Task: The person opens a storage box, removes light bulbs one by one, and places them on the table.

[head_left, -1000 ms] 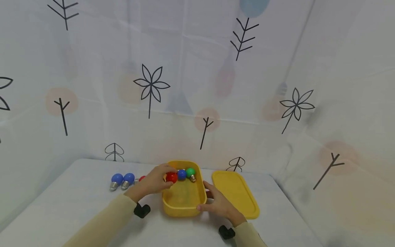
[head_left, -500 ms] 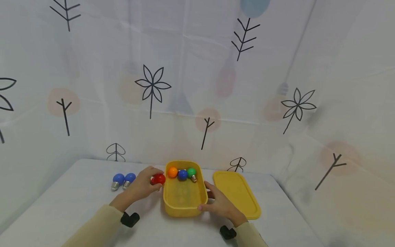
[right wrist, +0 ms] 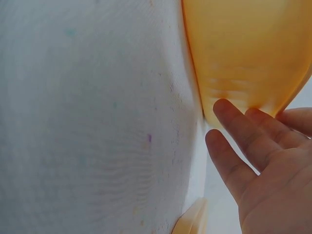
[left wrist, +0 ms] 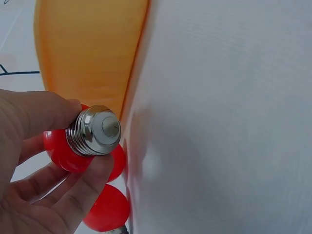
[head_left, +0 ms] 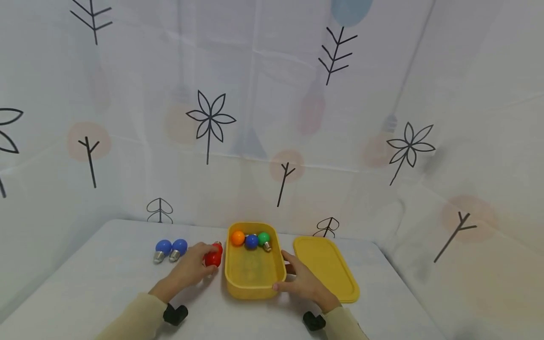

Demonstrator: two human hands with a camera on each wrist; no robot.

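My left hand pinches a red light bulb just left of the yellow box. The left wrist view shows its silver screw base between thumb and finger. More red bulb surface lies behind it, with another red bulb below. Inside the box, at the far end, are an orange bulb, a blue bulb and a green bulb. My right hand rests at the box's right side, fingers extended along the wall and thumb by the near corner.
Two blue bulbs lie on the white-covered table to the left. A flat yellow lid lies right of the box. Behind the table hangs a white patterned cloth.
My left hand has moved from over the box to its left side, now with a red bulb. The orange bulb has come into view inside the box. The right hand stays put.
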